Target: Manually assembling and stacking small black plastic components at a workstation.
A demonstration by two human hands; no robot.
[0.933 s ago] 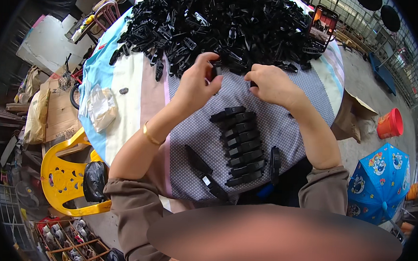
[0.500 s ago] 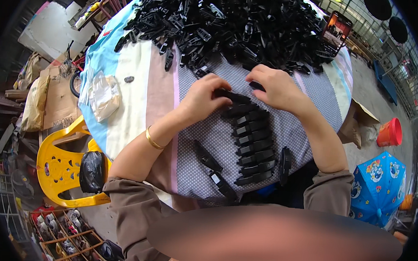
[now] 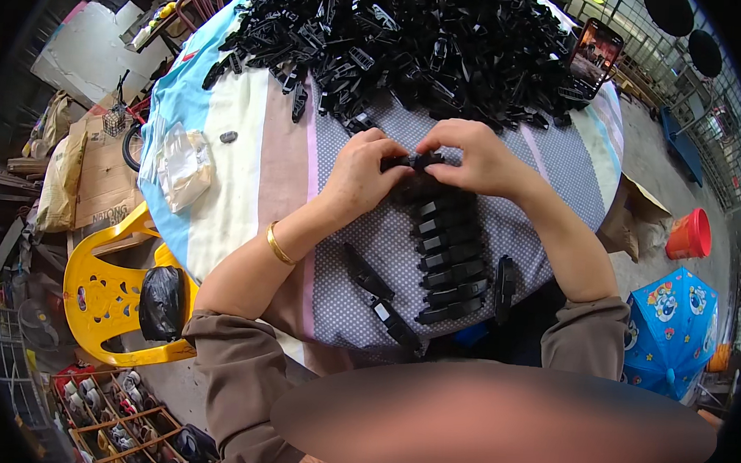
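My left hand (image 3: 358,176) and my right hand (image 3: 470,159) meet above the patterned cloth, both closed on one slim black plastic piece (image 3: 421,161) between the fingertips. Its details are partly covered by the fingers. Just below runs a close row of similar black plastic parts (image 3: 451,250), lined up toward the near table edge. One more black part (image 3: 504,289) lies right of this row. Two others, one dark part (image 3: 366,271) and one with a pale patch (image 3: 394,325), lie end to end on the left.
A large heap of black plastic parts (image 3: 416,43) covers the far table. A phone (image 3: 596,54) stands upright at its right. A clear plastic bag (image 3: 185,169) lies left. Around the table are a yellow chair (image 3: 100,287), a red bucket (image 3: 689,234) and a blue umbrella (image 3: 670,335).
My right hand has come left and slightly toward me, meeting the left hand at the black plastic piece. The left hand stays nearly in place; the piece now sits between both hands.
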